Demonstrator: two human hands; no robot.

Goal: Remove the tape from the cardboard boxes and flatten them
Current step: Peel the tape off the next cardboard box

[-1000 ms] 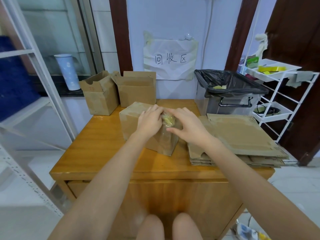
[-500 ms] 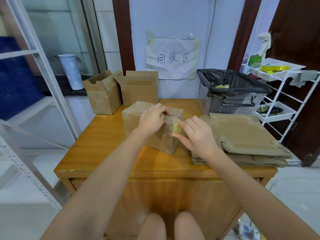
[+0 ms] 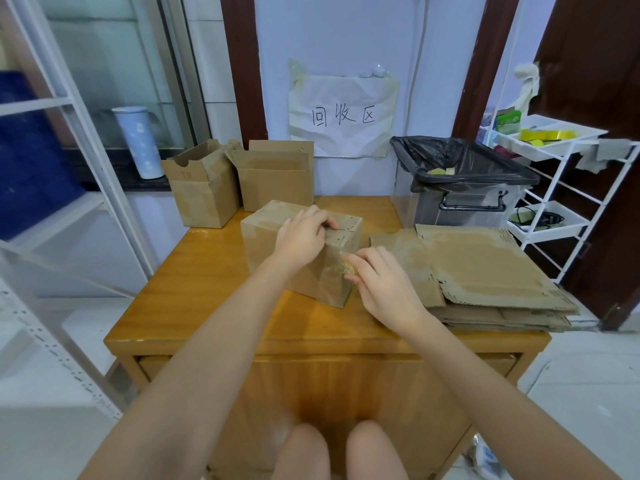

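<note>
The right hand [image 3: 382, 287] is at the near right corner of the closed brown cardboard box [image 3: 277, 251], and its fingertips [image 3: 353, 263] pinch a crumpled piece of clear yellowish tape [image 3: 346, 268] that seems partly peeled from the box. The left hand [image 3: 303, 237] lies on top of the same box, with the fingers curled over the far upper edge, so it holds the box down. The box stands in the middle of the wooden yellow-brown surface [image 3: 214, 292], turned a little so one corner points toward the person. The tape goes down the right end face of the box, directly in front of the right hand, so I think the peeling must go along this face, downward or away from the box, while the left hand gives the counter force. The right hand is clearly the nearer one to the tape.

To the right of the box, just beside it, is a stack of flattened brown cardboard sheets [image 3: 485, 268]. Behind the box are two open brown cardboard boxes [image 3: 239, 185], not yet flattened. At the far right of the surface is a clear plastic bin with a black bag [image 3: 460, 188], with some yellowish pieces inside
</note>
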